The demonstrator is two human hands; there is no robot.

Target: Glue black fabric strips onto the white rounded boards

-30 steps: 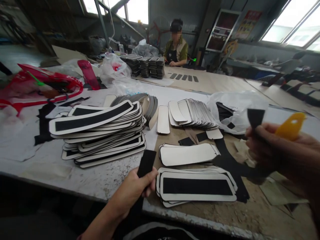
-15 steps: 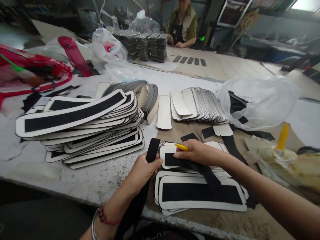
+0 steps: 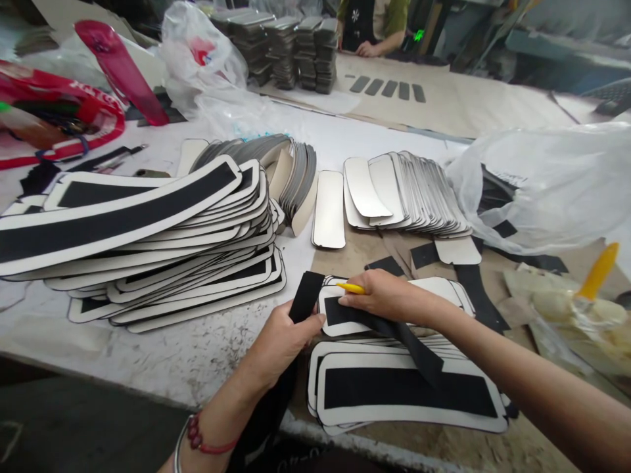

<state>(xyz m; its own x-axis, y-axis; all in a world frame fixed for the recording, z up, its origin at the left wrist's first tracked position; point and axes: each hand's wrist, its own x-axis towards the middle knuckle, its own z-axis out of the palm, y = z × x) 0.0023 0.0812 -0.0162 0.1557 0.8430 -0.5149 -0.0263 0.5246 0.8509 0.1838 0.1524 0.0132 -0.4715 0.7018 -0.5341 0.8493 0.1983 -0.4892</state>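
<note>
My left hand (image 3: 280, 345) is closed around a black fabric strip (image 3: 306, 297), whose folded end stands up past the fingers. My right hand (image 3: 382, 297) is closed with a slim yellow pointed tool (image 3: 351, 288) in it; the rest of the tool is hidden in the palm. Its fingertips press a second black strip (image 3: 419, 351) against a white curved panel (image 3: 332, 328) on a stack. The strip's loose end hangs over the lower stack, where a white panel with a black band (image 3: 409, 391) lies on top.
A tall pile of banded panels (image 3: 167, 253) stands at left. Plain white pieces (image 3: 419, 197) lean in a row behind my hands. Plastic bag (image 3: 547, 190) and yellow-handled brush (image 3: 599, 272) are at right. Across the table, a person's hand (image 3: 367, 49) rests near grey pieces (image 3: 389, 89).
The camera view has tipped down and come slightly closer. Both hands keep their holds, and the fingers have barely shifted on the strips.
</note>
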